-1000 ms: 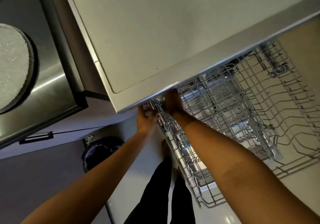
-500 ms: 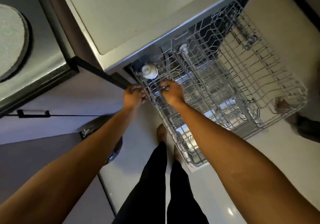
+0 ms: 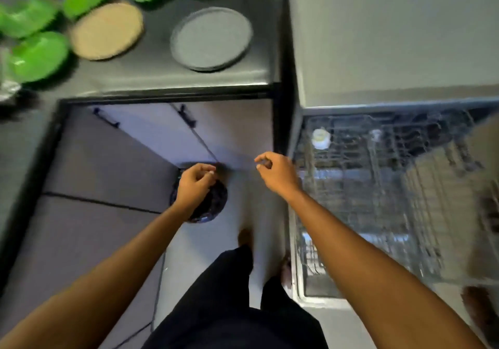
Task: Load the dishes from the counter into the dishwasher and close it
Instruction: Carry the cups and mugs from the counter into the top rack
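Bare forearms [image 3: 135, 254], loose black trousers [image 3: 229, 308], bare feet [image 3: 244, 236]

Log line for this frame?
phase: pre-pick | left hand: empty | right hand: empty | dishwasher rack: pulled out | grey plate: on counter

Both loosely curled and holding nothing at mid-frame, left hand [image 3: 193, 186] over a dark bag [image 3: 214, 204] on the floor, right hand [image 3: 278, 173] just beside the dishwasher [image 3: 391, 46] and its wire rack [image 3: 378, 192] at right, while a grey plate [image 3: 212, 38], tan round mat [image 3: 106, 31] and green dishes [image 3: 37, 56] sit on the counter [image 3: 162, 74] upper left.
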The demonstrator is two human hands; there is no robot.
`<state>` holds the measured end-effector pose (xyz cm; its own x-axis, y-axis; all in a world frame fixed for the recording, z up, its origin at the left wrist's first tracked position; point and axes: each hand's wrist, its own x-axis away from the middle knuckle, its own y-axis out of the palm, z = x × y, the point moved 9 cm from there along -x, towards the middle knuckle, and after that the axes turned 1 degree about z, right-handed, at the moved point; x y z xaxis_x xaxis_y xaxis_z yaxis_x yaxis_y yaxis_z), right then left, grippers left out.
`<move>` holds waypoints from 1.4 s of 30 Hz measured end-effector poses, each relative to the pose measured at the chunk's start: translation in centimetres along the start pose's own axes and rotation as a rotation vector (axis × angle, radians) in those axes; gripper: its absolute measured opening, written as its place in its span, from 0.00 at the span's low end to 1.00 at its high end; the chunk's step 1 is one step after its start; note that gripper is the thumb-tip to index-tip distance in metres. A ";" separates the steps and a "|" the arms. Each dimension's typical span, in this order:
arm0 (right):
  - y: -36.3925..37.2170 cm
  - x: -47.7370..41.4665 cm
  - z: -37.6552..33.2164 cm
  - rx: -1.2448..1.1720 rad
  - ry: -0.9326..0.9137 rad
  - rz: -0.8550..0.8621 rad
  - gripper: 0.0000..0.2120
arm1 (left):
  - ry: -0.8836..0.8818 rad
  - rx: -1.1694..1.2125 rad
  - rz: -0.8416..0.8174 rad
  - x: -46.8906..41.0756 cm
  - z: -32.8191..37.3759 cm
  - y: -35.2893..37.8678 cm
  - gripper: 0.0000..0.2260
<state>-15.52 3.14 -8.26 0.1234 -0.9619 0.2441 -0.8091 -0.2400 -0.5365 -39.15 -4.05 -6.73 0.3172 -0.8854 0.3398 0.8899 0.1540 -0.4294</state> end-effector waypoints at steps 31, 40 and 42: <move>59.0 6.3 -55.6 0.318 -0.939 -0.656 0.40 | -0.145 -0.660 0.820 4.8 -13.9 -46.7 0.12; 59.5 6.6 -55.6 0.340 -0.965 -0.602 0.34 | -0.221 -0.612 0.853 3.9 -13.9 -47.1 0.14; 58.3 6.2 -55.2 0.326 -0.962 -0.571 0.34 | -0.219 -0.614 0.843 3.8 -14.0 -47.0 0.14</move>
<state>-93.63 -9.58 6.58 0.9200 -0.3727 -0.1210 -0.3263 -0.5578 -0.7631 -84.38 -20.85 3.04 0.8599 -0.4888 -0.1472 0.0570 0.3785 -0.9238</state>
